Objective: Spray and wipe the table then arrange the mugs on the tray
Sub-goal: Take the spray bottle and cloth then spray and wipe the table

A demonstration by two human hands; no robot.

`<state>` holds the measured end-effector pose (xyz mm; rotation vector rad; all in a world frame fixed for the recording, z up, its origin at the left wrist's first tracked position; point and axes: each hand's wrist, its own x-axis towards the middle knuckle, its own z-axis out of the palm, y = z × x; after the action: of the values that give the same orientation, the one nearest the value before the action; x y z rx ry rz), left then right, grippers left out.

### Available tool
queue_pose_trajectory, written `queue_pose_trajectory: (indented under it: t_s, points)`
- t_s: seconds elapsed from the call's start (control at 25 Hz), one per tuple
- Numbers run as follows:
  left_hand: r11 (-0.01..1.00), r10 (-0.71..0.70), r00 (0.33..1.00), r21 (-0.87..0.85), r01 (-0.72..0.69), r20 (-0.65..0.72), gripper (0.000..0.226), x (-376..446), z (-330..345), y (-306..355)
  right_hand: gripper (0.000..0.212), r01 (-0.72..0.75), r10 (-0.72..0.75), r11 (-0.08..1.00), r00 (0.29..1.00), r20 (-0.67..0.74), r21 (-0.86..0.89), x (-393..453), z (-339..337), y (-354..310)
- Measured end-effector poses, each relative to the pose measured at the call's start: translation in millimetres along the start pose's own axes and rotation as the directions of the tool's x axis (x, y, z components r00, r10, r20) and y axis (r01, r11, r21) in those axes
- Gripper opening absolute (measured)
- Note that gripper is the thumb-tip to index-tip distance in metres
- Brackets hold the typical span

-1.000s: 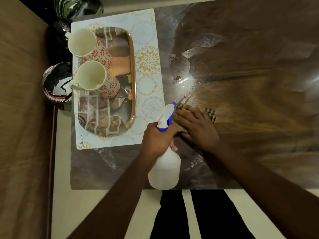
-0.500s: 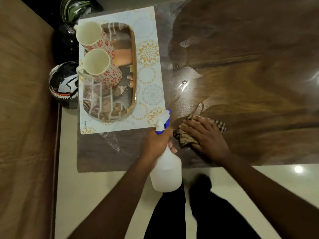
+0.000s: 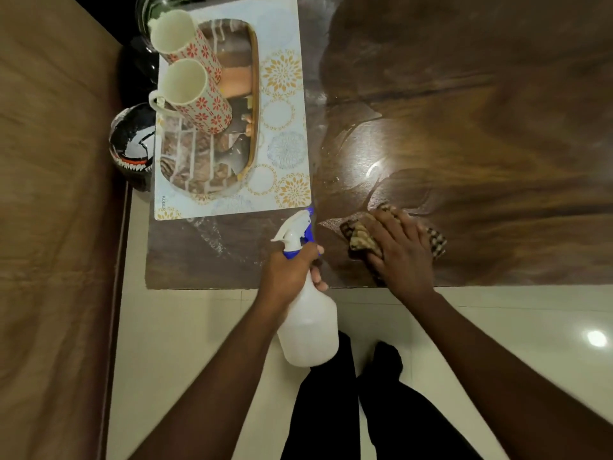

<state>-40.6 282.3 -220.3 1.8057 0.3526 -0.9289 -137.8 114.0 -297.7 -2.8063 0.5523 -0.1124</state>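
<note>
My left hand (image 3: 292, 273) grips the neck of a white spray bottle (image 3: 308, 327) with a blue trigger, held over the table's near edge. My right hand (image 3: 399, 250) presses flat on a checked cloth (image 3: 360, 237) lying on the wet, glossy wooden table (image 3: 464, 144). Two white mugs with red flower patterns, one (image 3: 185, 38) behind the other (image 3: 199, 97), stand on the mirrored gold-rimmed tray (image 3: 253, 94) at the far left. The tray sits on a patterned placemat (image 3: 285, 147).
Wet streaks shine on the tabletop near the cloth. Two helmets, one (image 3: 132, 147) nearer and one (image 3: 142, 8) farther, lie on the floor left of the table beside a brown wall panel (image 3: 56, 227). Pale floor tiles (image 3: 185, 343) and my dark trouser legs (image 3: 348, 410) are below.
My right hand has slid the cloth to the right and toward the table's near edge. The view has shifted back, showing more floor. The left hand keeps holding the bottle.
</note>
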Motion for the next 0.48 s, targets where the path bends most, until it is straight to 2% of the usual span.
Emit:
queue_pose_trajectory:
  t_s: [0.04, 0.08, 0.12, 0.2, 0.24, 0.28, 0.36, 0.44, 0.48]
  points:
    - [1.000, 0.000, 1.000, -0.003, 0.000, -0.007, 0.016, -3.2, -0.6, -3.9, 0.065, -0.090, 0.091, 0.995, 0.996, -0.017, 0.038, 10.5, -1.1, -13.8]
    - [1.000, 0.003, 1.000, -0.009, -0.003, -0.020, 0.016, -6.6, -0.6, -7.7, 0.065, -0.078, 0.080, 0.995, 0.996, -0.032, 0.057, 13.1, 0.4, -32.0]
    - [1.000, 0.008, 0.999, -0.020, -0.009, -0.033, 0.016, -9.1, 0.9, -10.0, 0.065, 0.022, -0.020, 0.998, 0.999, -0.035, 0.064, 7.7, 5.2, -48.0]
    - [0.999, 0.032, 0.998, -0.033, -0.034, -0.059, 0.017, -9.1, 4.8, -9.4, 0.058, 0.307, -0.307, 0.951, 0.952, -0.020, 0.042, -16.3, 15.0, -51.9]
    - [0.998, 0.048, 0.997, -0.028, -0.050, -0.067, 0.020, -6.1, 7.0, -5.2, 0.056, 0.356, -0.356, 0.934, 0.934, -0.002, 0.031, -25.1, 13.7, -36.3]
    - [0.998, 0.060, 0.996, -0.023, -0.062, -0.067, 0.022, -3.6, 9.3, 1.5, 0.056, 0.337, -0.337, 0.941, 0.941, 0.006, 0.021, -27.1, 9.3, -17.0]
    - [0.996, 0.089, 0.995, -0.009, -0.089, -0.045, 0.017, 3.9, 12.3, 19.5, 0.060, 0.132, -0.132, 0.991, 0.991, -0.018, 0.021, -9.1, 0.8, 12.0]
    - [0.996, 0.089, 0.996, -0.010, -0.089, -0.013, 0.015, 18.3, 13.3, 39.1, 0.061, -0.063, 0.065, 0.996, 0.997, -0.035, 0.064, 35.1, -5.2, 8.3]
    - [0.997, 0.075, 0.997, -0.017, -0.075, 0.009, 0.015, 24.3, 14.0, 48.7, 0.060, -0.088, 0.091, 0.993, 0.995, -0.031, 0.079, 55.8, -5.9, -3.8]
